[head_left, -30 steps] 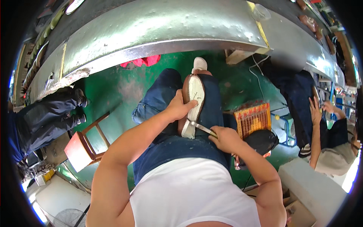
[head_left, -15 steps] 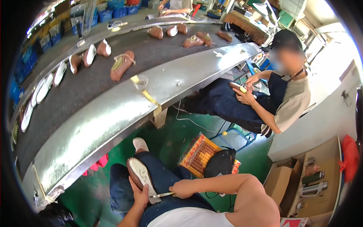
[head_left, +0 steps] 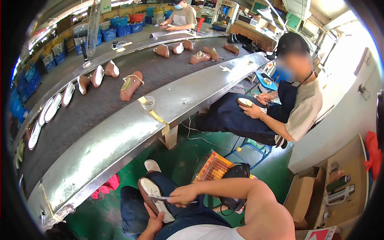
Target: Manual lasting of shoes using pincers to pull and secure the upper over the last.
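Observation:
A brown shoe with a white sole [head_left: 151, 188] rests sole up on my lap. My left hand [head_left: 154, 219] is closed round its side near the close end, thumb toward the sole. My right hand [head_left: 183, 195] grips a slim grey metal tool [head_left: 159, 198], whose tip lies over the middle of the sole. The tool's other end sticks out past the right fingers; its exact kind is too small to tell.
A long bench with a metal edge [head_left: 98, 132] curves ahead, bearing several brown shoes [head_left: 131, 86] and a small clear cup [head_left: 148, 105]. On the right, a seated person holds another shoe [head_left: 245, 103]. An orange bead seat mat [head_left: 214, 166] and a cardboard box [head_left: 301, 200] stand lower right.
My right hand has moved the tool from the shoe's near end forward to the middle of the sole. The left hand still holds the shoe. The whole view has shifted slightly.

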Demonstrator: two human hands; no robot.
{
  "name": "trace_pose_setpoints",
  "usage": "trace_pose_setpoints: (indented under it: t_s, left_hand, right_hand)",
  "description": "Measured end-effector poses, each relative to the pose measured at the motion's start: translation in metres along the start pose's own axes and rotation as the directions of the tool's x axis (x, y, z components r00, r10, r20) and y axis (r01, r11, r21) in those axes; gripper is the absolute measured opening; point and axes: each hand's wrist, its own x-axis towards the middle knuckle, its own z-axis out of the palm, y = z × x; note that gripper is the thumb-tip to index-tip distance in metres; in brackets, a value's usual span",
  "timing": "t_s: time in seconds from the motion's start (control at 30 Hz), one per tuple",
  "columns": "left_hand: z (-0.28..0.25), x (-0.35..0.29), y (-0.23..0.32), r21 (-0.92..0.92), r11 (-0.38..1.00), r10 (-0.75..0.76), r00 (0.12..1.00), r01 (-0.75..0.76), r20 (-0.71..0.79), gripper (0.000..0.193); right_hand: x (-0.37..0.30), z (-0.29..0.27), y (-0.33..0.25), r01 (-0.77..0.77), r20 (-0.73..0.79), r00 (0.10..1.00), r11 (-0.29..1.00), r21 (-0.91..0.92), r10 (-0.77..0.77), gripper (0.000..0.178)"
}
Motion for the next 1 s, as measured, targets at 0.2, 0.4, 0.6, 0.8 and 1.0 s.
trace_pose_setpoints:
  t_s: [0.2,0.4,0.6,0.8,1.0]
  left_hand:
    - [-0.015,-0.010,0.034,-0.257,0.966,-0.044,0.998,0.031,-0.047,0.090]
    - [-0.039,-0.065,0.146,-0.871,0.491,0.294,0.946,-0.027,0.136,0.077]
    - [-0.084,-0.015,0.205,-0.771,0.548,0.320,0.933,-0.323,-0.163,0.072]
    - [-0.111,0.038,0.231,-0.860,0.405,0.164,0.950,-0.312,-0.267,0.062]
    - [-0.130,0.056,0.244,-0.869,0.372,0.162,0.945,-0.325,-0.284,0.060]
  right_hand:
    - [0.010,0.000,-0.034,-0.190,-0.436,0.892,0.778,-0.598,-0.118,0.054]
    - [-0.028,-0.079,-0.070,-0.239,-0.711,0.328,0.673,-0.700,-0.622,0.038]
    - [0.017,-0.180,-0.124,-0.406,-0.597,0.230,0.482,-0.777,-0.769,0.036]
    - [0.065,-0.219,-0.114,-0.424,-0.600,0.065,0.523,-0.740,-0.797,0.044]
    - [0.068,-0.222,-0.104,-0.368,-0.605,0.068,0.543,-0.755,-0.794,0.042]
